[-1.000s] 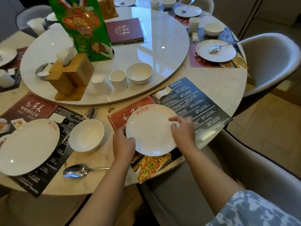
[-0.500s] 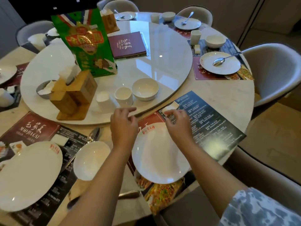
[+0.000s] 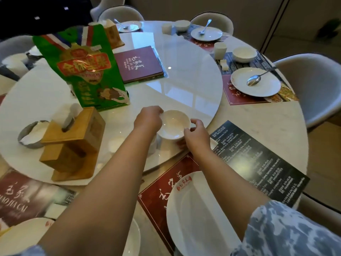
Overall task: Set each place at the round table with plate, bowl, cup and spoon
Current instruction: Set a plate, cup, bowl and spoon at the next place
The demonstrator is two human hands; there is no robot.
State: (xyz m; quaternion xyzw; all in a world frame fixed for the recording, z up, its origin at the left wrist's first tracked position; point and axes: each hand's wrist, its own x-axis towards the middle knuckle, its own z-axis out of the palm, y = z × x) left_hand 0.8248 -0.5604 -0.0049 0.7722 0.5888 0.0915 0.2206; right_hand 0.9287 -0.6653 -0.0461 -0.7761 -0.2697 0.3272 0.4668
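Head view: both arms reach from the bottom of the frame to the near edge of the turntable (image 3: 184, 74) at frame centre.
Left hand (image 3: 147, 121): fingers curled over the left rim of the white bowl (image 3: 174, 125), gripping it.
Right hand (image 3: 197, 134): fingers pinching the bowl's right rim, thumb near the top edge.
Bowl: held between the two hands, over the near edge of the turntable; whether it is lifted clear of the surface I cannot tell.
Change from half a second ago: the hands hung apart above the plate then, holding nothing; now they have gone forward and closed on the bowl, which stood untouched beside the cups.
Change from one second ago: both hands were on the plate, setting it on the menu mat.
Plate (image 3: 199, 218): released, lying on the red and black menu mat (image 3: 258, 163) at lower centre-right, partly hidden by the right arm.
Cups: mostly hidden under the left forearm; a pale blurred shape shows just left of it.
Wooden holder (image 3: 73, 143): centre left on the turntable, the green bag (image 3: 83, 69) behind it at upper left.
Far setting (image 3: 255, 82): plate with spoon at upper right, bowl and cup behind it.
View shift: camera is lower and closer than before.
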